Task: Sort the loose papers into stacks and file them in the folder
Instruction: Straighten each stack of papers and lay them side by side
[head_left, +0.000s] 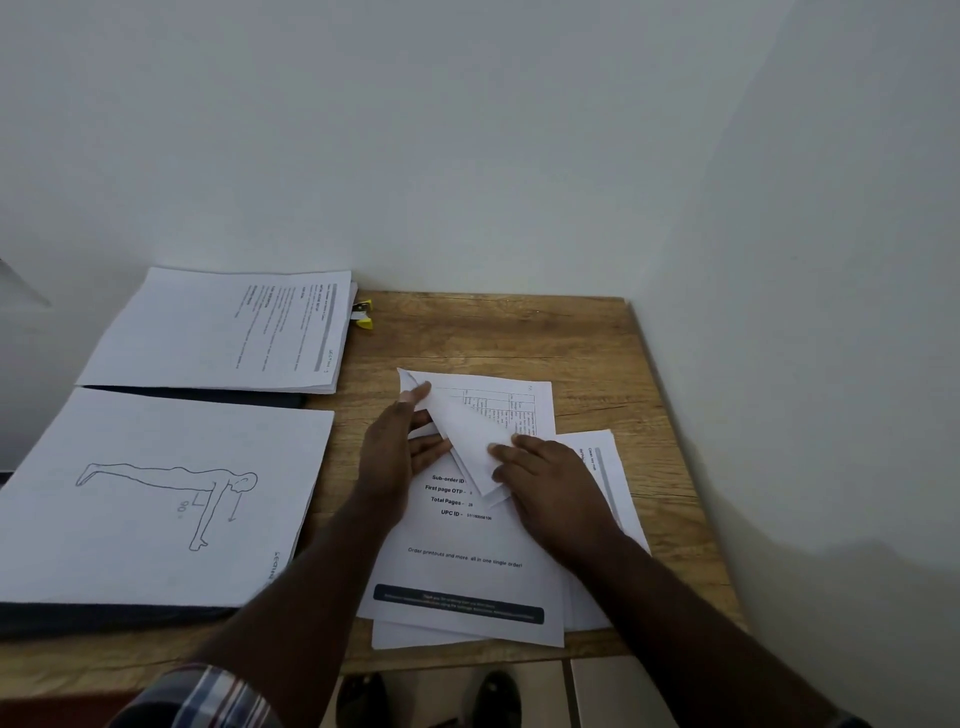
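Observation:
A loose pile of printed papers lies on the wooden table, its top sheet showing order text and a dark band. My left hand pinches the folded-over corner of a sheet between thumb and fingers. On that same fold my right hand presses down with straight fingers. A page with a table lies underneath. To the left lies an open dark folder with a stack of text pages on its far half and a push-up drawing page on its near half.
A yellow clip-like object sits beside the far stack. White walls close the table at the back and right. Bare wood shows behind the loose pile. Below the table's front edge are two dark shoes on a pale floor.

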